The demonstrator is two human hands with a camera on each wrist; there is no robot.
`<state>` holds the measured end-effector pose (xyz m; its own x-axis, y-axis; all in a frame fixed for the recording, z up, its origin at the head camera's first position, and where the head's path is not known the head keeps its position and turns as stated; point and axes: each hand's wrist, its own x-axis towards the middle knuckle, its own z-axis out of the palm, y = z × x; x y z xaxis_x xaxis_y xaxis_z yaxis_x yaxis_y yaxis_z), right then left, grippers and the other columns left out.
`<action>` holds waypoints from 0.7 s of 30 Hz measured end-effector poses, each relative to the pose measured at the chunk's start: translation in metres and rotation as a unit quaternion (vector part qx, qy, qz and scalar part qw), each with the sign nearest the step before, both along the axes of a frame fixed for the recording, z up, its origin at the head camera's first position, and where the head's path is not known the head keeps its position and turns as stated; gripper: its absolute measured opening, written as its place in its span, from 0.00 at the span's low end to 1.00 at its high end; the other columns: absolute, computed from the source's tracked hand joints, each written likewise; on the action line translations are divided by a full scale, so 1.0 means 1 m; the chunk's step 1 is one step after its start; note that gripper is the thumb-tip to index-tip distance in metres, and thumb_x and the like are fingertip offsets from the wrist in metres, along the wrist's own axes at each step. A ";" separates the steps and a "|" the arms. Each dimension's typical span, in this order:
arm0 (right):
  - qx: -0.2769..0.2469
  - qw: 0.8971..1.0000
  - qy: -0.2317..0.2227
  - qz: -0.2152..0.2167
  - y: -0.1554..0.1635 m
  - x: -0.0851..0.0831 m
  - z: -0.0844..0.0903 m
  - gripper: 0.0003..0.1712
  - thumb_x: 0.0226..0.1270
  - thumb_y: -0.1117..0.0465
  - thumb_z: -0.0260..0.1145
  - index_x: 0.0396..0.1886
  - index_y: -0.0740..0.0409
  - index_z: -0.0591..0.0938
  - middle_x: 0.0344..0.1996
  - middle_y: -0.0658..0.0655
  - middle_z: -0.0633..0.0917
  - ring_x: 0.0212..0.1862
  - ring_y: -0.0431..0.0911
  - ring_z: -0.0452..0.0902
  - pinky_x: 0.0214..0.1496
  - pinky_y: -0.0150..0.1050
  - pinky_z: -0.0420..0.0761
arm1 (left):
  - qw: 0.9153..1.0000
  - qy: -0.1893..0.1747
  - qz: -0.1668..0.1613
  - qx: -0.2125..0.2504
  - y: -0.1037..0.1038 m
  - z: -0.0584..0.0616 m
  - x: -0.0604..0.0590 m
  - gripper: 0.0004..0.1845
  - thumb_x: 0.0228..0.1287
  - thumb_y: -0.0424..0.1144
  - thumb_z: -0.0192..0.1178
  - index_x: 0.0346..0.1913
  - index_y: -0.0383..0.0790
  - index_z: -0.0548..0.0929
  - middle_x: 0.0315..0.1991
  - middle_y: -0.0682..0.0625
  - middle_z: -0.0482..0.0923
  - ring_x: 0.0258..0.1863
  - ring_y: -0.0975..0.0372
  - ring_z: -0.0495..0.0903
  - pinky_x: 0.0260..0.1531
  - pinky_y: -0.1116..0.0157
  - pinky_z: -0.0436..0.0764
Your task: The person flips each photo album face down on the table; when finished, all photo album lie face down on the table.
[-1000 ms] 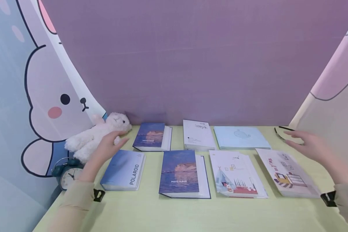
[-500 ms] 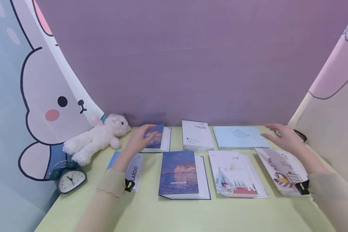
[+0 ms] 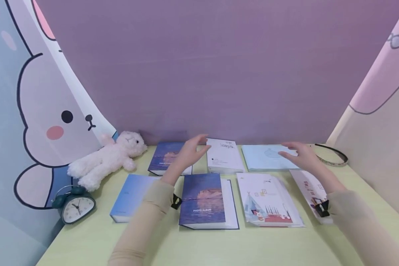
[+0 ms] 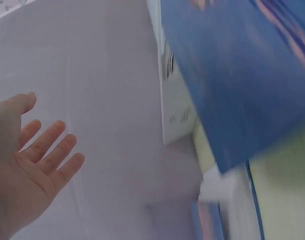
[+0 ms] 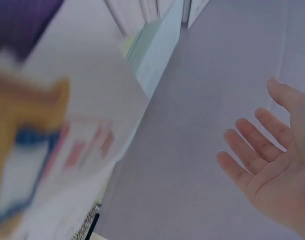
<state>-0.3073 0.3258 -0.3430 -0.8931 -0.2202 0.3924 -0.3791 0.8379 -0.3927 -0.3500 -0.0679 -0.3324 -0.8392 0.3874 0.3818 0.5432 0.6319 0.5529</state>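
My left hand [image 3: 191, 152] hovers with loosely spread fingers between the back photo album [image 3: 163, 155] and the white book [image 3: 224, 155]. Over the light blue whale book [image 3: 257, 157] hangs my right hand [image 3: 302, 155], its fingers apart and holding nothing. In the left wrist view the left palm [image 4: 32, 185] shows bare; the right palm [image 5: 277, 180] is likewise bare in the right wrist view. The front photo album [image 3: 203, 199], the tent-picture book [image 3: 262, 199], the furniture-picture book [image 3: 309, 188], partly behind the right wrist, and the blue Polaroid album [image 3: 129, 199], half hidden by the left sleeve, lie nearer.
A white plush toy [image 3: 109, 159] lies at the left, with a green alarm clock [image 3: 76, 207] in front of it. At the back right is a dark headband [image 3: 336, 153]. A purple cloth [image 3: 199, 74] hangs behind the table [image 3: 252, 247].
Both hands have moved inward, the left from beside the plush toy to the right, the right from beside the headband to the left. The books, plush toy and clock stay in place.
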 end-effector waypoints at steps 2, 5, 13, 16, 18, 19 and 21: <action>-0.003 1.000 -0.006 0.003 -0.004 -0.004 -0.003 0.28 0.68 0.52 0.60 0.57 0.69 0.74 0.55 0.72 0.76 0.55 0.67 0.72 0.54 0.62 0.72 | 1.000 0.000 -0.010 0.001 0.012 -0.003 -0.002 0.26 0.69 0.48 0.54 0.66 0.42 0.68 0.58 0.45 0.76 0.59 0.54 0.74 0.61 0.56 0.72; -0.006 1.000 -0.012 0.006 -0.010 -0.008 -0.007 0.28 0.68 0.52 0.60 0.58 0.68 0.74 0.55 0.72 0.76 0.55 0.67 0.72 0.55 0.62 0.71 | 1.000 -0.012 -0.020 0.001 0.029 -0.010 -0.005 0.25 0.69 0.48 0.52 0.65 0.43 0.68 0.58 0.47 0.76 0.59 0.56 0.73 0.61 0.58 0.72; -0.026 0.999 -0.035 0.005 -0.022 -0.017 -0.014 0.28 0.67 0.51 0.60 0.57 0.69 0.74 0.55 0.72 0.76 0.54 0.67 0.73 0.55 0.61 0.73 | 0.998 -0.028 -0.043 0.021 0.062 -0.023 -0.015 0.22 0.70 0.46 0.51 0.62 0.41 0.72 0.59 0.47 0.76 0.59 0.56 0.73 0.61 0.59 0.72; -0.040 0.999 -0.027 0.001 -0.029 -0.022 -0.017 0.27 0.65 0.52 0.62 0.55 0.69 0.76 0.53 0.71 0.78 0.52 0.67 0.75 0.54 0.59 0.75 | 0.998 -0.033 -0.043 0.027 0.072 -0.024 -0.017 0.20 0.71 0.45 0.51 0.62 0.41 0.73 0.58 0.47 0.76 0.58 0.56 0.74 0.60 0.60 0.72; -0.043 0.999 -0.029 0.004 -0.031 -0.025 -0.018 0.27 0.65 0.53 0.63 0.54 0.70 0.76 0.52 0.72 0.78 0.52 0.67 0.75 0.53 0.59 0.75 | 0.998 -0.035 -0.041 0.021 0.080 -0.024 -0.019 0.20 0.71 0.45 0.50 0.61 0.41 0.73 0.57 0.48 0.76 0.58 0.56 0.74 0.60 0.61 0.72; -0.045 0.999 -0.030 0.004 -0.033 -0.027 -0.019 0.26 0.64 0.53 0.63 0.54 0.70 0.76 0.52 0.72 0.78 0.51 0.67 0.76 0.53 0.58 0.75 | 0.998 -0.035 -0.042 0.016 0.084 -0.025 -0.019 0.20 0.71 0.45 0.50 0.61 0.41 0.73 0.57 0.48 0.76 0.58 0.57 0.74 0.60 0.61 0.72; -0.041 0.998 -0.044 0.011 -0.034 -0.030 -0.021 0.26 0.65 0.55 0.62 0.55 0.71 0.75 0.53 0.73 0.77 0.52 0.68 0.75 0.54 0.59 0.75 | 0.999 -0.030 -0.043 -0.001 0.091 -0.027 -0.021 0.20 0.72 0.46 0.49 0.61 0.42 0.73 0.57 0.48 0.77 0.58 0.57 0.75 0.59 0.62 0.73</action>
